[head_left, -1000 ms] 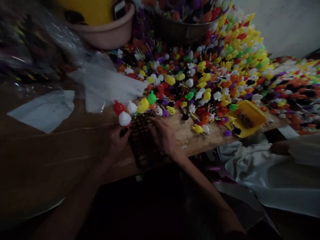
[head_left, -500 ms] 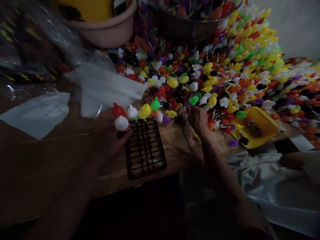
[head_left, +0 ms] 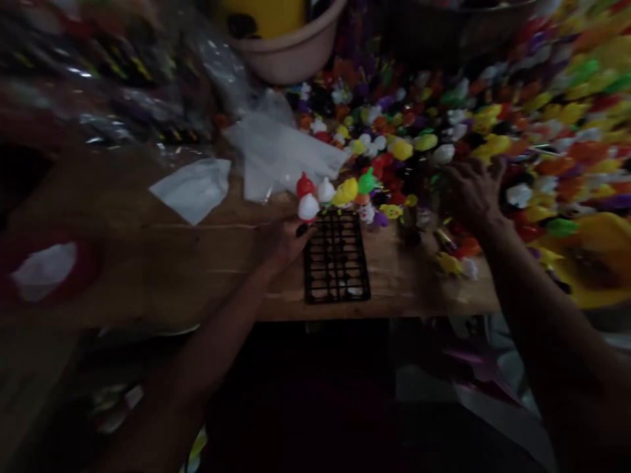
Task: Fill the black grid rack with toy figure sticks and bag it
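Note:
At the left edge of a black plastic grid tray [head_left: 337, 257], my left hand [head_left: 284, 244] is closed around the dark lower part of a small toy with a white rounded top [head_left: 308, 207]. Along the tray's far edge stand a red toy [head_left: 304, 185], a white toy [head_left: 325, 190], a yellow toy [head_left: 346, 192] and a green toy [head_left: 367, 180]. My right hand [head_left: 474, 196] reaches over the near side of the toy pile [head_left: 522, 141], palm down with fingers spread. Nothing shows clearly in it; its fingertips are dim and partly blurred.
A pink basin [head_left: 296, 56] and a dark metal bowl [head_left: 458, 33] stand at the back. Clear plastic bags [head_left: 290, 148] and a white sheet [head_left: 192, 187] lie left of the pile. A yellow basket [head_left: 604, 263] sits at right, a red container [head_left: 86, 276] at far left.
The view has swung left. My right hand has moved farther into the pile and its fingers have spread. My left hand keeps hold of the white-topped toy beside the tray.

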{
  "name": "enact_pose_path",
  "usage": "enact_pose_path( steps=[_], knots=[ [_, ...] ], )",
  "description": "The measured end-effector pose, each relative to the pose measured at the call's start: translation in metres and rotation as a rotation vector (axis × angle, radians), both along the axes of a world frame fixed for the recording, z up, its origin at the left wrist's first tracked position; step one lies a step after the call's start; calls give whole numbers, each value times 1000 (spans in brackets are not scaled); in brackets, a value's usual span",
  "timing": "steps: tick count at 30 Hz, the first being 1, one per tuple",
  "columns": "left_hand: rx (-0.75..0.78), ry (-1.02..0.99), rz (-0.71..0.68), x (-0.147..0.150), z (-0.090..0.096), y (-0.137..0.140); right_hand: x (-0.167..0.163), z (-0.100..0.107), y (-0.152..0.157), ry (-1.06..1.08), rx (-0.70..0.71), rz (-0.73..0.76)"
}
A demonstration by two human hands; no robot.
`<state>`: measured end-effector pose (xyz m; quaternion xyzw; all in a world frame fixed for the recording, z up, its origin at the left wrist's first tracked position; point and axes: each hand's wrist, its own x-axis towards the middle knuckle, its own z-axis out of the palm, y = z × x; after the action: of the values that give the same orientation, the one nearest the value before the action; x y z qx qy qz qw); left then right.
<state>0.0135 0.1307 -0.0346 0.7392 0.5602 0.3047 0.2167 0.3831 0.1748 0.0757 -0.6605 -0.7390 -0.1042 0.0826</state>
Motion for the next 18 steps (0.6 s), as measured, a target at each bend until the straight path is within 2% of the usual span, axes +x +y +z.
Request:
enact_pose_path(
  steps=[3,5,7,10,13,18],
  knots=[
    [-7,21,-4,-1,-7,8,-29,7,-20,19,119,107],
    [4,19,-18,-3,-10,9,-56,3,-45,46,104,233],
    [19,11,-42,-4,-12,7,-83,-11,-70,67,25,313],
    [38,-8,-84,-8,-11,2,-111,-41,-95,137,-61,297],
    [56,-37,-116,-10,-11,1,-113,-59,-106,244,-56,255],
    [57,-75,-128,-9,-14,2,-96,-55,-119,248,-70,139]
  ],
)
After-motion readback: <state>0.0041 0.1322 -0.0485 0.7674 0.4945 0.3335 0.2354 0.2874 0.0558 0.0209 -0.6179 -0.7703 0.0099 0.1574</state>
